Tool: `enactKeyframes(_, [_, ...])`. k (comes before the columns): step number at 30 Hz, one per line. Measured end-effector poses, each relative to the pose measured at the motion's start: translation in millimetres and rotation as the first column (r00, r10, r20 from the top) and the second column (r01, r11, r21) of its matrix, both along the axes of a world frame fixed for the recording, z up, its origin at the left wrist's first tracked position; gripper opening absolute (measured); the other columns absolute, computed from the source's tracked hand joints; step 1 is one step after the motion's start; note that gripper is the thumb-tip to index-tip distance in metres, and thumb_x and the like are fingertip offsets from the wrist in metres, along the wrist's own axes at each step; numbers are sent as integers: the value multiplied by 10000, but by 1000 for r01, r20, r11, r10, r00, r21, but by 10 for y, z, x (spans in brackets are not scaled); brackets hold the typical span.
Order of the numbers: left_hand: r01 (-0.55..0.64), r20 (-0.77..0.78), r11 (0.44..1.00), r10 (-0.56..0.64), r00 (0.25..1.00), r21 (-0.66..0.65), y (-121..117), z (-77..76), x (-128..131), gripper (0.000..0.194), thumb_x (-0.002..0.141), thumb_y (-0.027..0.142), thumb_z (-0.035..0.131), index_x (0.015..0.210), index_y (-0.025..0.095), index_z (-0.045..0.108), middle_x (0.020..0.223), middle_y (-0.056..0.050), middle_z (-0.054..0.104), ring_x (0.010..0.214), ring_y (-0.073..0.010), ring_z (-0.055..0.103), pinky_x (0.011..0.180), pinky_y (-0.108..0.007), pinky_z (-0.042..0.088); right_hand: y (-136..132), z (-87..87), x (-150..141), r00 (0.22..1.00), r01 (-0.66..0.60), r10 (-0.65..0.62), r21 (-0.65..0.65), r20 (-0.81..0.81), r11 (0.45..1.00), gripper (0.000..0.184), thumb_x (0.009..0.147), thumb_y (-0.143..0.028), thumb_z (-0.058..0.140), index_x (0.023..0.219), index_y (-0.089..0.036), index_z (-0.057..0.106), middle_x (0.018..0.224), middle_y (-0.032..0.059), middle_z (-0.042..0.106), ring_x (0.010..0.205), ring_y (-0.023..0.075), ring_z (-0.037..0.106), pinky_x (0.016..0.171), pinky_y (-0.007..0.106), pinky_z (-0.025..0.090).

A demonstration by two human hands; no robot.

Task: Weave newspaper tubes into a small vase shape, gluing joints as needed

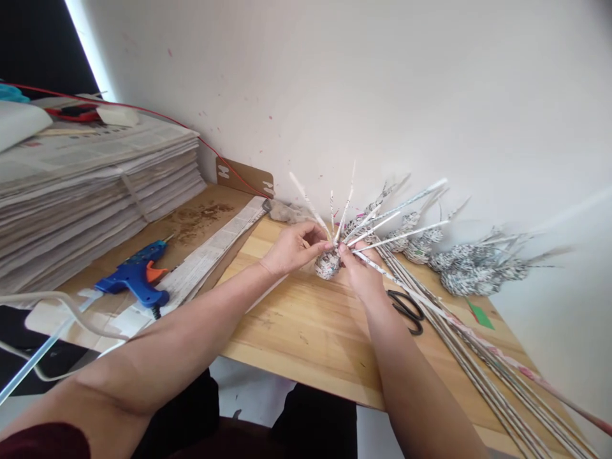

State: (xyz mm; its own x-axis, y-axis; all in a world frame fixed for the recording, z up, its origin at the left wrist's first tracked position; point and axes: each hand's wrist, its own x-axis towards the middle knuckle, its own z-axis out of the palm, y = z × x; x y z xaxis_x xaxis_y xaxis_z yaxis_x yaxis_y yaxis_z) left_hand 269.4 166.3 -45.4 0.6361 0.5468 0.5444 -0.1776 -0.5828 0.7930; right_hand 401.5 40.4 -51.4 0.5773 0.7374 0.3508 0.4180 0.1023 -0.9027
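Observation:
Between my hands is a small woven newspaper gourd (327, 264), its rolled paper strips fanning up and out to the right. My left hand (297, 248) pinches at the neck of the weave from the left, thumb and fingertips together. From the right, my right hand (362, 269) grips the same neck, thumb pressed near where the strips spread. One long rolled paper strip (375, 266) runs past my right hand toward the lower right. Black-handled scissors (406, 311) lie beside my right wrist, their blades hidden.
Several finished woven pieces (471, 268) stand along the wall. A bundle of paper rods (478, 370) crosses the wooden table (306, 338) on the right. At left are a blue glue gun (136, 275), flat newspaper strips (215, 255) and a tall newspaper stack (95, 197).

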Motion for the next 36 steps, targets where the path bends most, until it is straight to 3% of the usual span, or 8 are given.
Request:
enactKeyframes(4, [45, -93, 999, -46, 995, -12, 24, 93, 54, 135, 787, 270, 697, 814, 138, 693, 761, -25, 701, 648, -115, 587, 603, -222, 457, 6, 35, 36, 1000, -21, 21, 17, -16, 1000, 283, 824, -489, 664, 754, -225, 591, 681, -15, 582, 637, 161, 536, 645, 318, 476])
enactKeyframes(8, [58, -199, 967, -8, 980, 249, 33, 350, 106, 155, 766, 89, 587, 847, 160, 698, 866, -29, 712, 783, -151, 641, 716, -252, 497, -10, 129, 26, 978, -53, 73, 106, -195, 993, 287, 778, -473, 702, 730, -219, 577, 672, -16, 577, 642, 158, 547, 617, 302, 488])
enactKeyframes(13, [-169, -134, 750, 325, 936, 640, 32, 618, 133, 348, 843, 38, 461, 1054, 201, 684, 963, -76, 692, 856, -214, 650, 792, -329, 490, -29, 182, 28, 958, -80, 114, 136, -264, 988, 316, 751, -499, 721, 723, -220, 575, 667, -20, 560, 639, 159, 540, 616, 308, 496])
enactKeyframes(18, [-437, 78, 550, 557, 827, 712, 114, 439, 69, 351, 908, 242, 580, 1259, 227, 593, 1122, -131, 689, 1142, -318, 570, 1088, -531, 312, -2, 147, -5, 937, -100, 145, 153, -317, 983, 347, 711, -509, 755, 707, -211, 576, 675, -12, 565, 637, 157, 544, 604, 312, 499])
enactKeyframes(22, [-446, 86, 649, 508, 857, 616, 167, 154, 14, 553, 836, 208, 635, 1373, 170, 507, 1380, -185, 556, 1300, -338, 467, 1130, -551, 273, 26, 93, -35, 925, -83, 114, 100, -363, 992, 374, 682, -532, 763, 721, -210, 577, 691, -3, 585, 648, 162, 553, 593, 311, 501])
enactKeyframes(27, [99, -66, 937, -82, 994, 334, 171, 39, 13, 335, 830, 213, 581, 1150, 141, 653, 1029, -97, 700, 821, -168, 637, 739, -290, 525, 41, 44, -31, 938, -76, 93, 64, -334, 995, 376, 690, -532, 761, 722, -213, 565, 675, -15, 578, 639, 154, 549, 601, 308, 490])
enactKeyframes(31, [258, -111, 966, -253, 961, 34, 207, 23, 51, 305, 841, 391, 658, 995, 133, 712, 840, -55, 703, 666, -123, 581, 611, -234, 466, 27, 54, -37, 933, -133, 140, 44, -333, 990, 363, 683, -516, 777, 756, -208, 599, 708, -13, 602, 668, 153, 562, 629, 309, 493])
enactKeyframes(36, [365, -104, 922, -378, 920, -128, 276, -22, 79, 373, 762, 489, 746, 852, 130, 695, 745, -34, 671, 652, -123, 570, 626, -244, 465, 8, 73, -40, 901, -188, 162, -25, -403, 982, 361, 647, -489, 818, 733, -194, 627, 680, -14, 608, 640, 144, 553, 616, 299, 471])
